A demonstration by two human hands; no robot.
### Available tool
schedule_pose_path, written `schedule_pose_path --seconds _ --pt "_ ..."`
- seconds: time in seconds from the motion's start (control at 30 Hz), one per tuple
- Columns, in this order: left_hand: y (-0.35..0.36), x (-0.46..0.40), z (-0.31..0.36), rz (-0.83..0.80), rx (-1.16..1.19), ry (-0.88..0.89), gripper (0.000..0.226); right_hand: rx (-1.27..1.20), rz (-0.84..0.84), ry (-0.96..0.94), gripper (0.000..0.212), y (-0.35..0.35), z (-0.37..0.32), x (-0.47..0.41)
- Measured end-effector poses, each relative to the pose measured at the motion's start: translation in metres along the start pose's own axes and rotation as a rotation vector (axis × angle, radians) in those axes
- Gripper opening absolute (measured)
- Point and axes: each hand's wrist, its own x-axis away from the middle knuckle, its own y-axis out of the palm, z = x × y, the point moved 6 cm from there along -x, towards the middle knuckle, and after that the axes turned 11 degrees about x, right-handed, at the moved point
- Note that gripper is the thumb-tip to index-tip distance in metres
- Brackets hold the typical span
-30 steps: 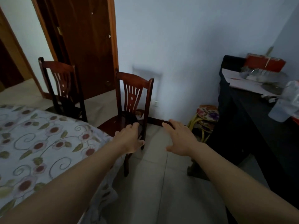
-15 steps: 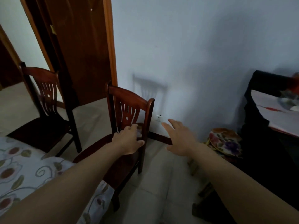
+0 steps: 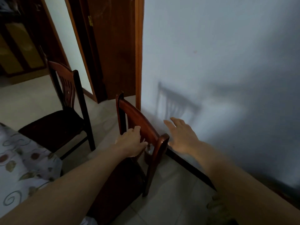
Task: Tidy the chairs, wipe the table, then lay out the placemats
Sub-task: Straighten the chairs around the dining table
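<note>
Right now your left hand (image 3: pixel 132 142) reaches the near chair (image 3: pixel 142 127) at frame centre, fingers curled over its top rail, which runs from upper left to lower right. Your right hand (image 3: pixel 181 134) hovers relaxed, holding nothing, just right of the rail's near post. The table (image 3: pixel 21 159) lies lower left, so I judge the push goes that way.

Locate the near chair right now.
Head view, centre: the near chair stands between the floral table and the wall, left hand at its backrest.
</note>
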Motion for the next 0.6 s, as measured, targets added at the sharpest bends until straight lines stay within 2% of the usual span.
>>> schedule_pose_path --seconds 0.33,0.6 --pt "-0.006 -0.123 -0.021 0.054 0.09 -0.153 0.068 0.088 -0.054 -0.168 0.089 0.013 0.023 -0.139" --pt "-0.009 -0.145 -0.048 0.165 0.174 -0.387 0.065 0.137 -0.051 -0.592 0.094 0.02 -0.026 -0.228"
